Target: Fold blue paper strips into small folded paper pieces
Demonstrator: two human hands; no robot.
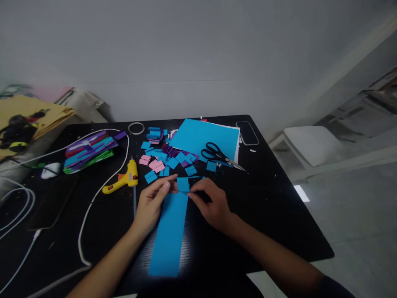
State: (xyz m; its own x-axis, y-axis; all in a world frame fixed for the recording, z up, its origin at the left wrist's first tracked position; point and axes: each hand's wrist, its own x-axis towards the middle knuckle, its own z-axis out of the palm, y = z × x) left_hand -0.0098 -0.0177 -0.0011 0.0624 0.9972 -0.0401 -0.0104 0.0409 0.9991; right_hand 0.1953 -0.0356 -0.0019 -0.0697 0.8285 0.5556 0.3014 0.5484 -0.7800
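Note:
Between my hands is a long blue paper strip [169, 236], its far end folded up into a small flap [182, 185]. My left hand [151, 203] grips the strip's left edge near the fold, thumb on top. On the other side, my right hand [212, 203] pinches the flap's right edge between thumb and fingertips. The strip's near end lies toward the table's front edge. Just beyond my hands are several small folded blue paper pieces [151, 177] and a few pink folded pieces [156, 166].
Black-handled scissors [217, 155] rest across a blue sheet [207, 136]. A yellow glue gun [124, 180] lies left of my hands, near a white cable [89, 207]. Coloured paper [89, 151] is stacked farther left. A phone [247, 133] lies at the black table's [273, 223] back right.

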